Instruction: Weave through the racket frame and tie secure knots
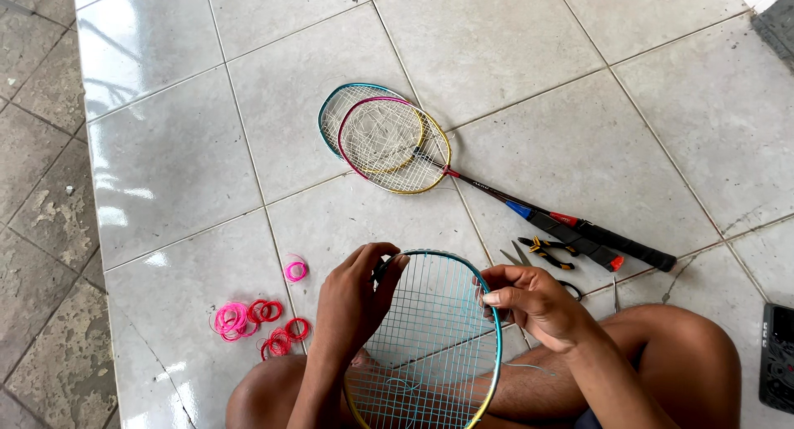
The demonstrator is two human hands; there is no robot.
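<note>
Pale glossy floor tiles (165, 164) fill the view, seen from above by a person sitting on them with bare knees showing. Resting across the lap is a badminton racket (434, 346) with a blue-and-yellow frame and pale strings. The left hand (356, 301) curls over the top left of the frame, fingertips pinching at the rim. The right hand (529, 301) grips the frame's right edge, fingers bent around it. Beyond the hands lie two more rackets (389, 135), heads overlapping, handles running off to the right. Just past the right hand sit yellow-handled pliers (546, 249) and small cutters (514, 254). Left of the left hand are pink and red string coils (248, 320).
</note>
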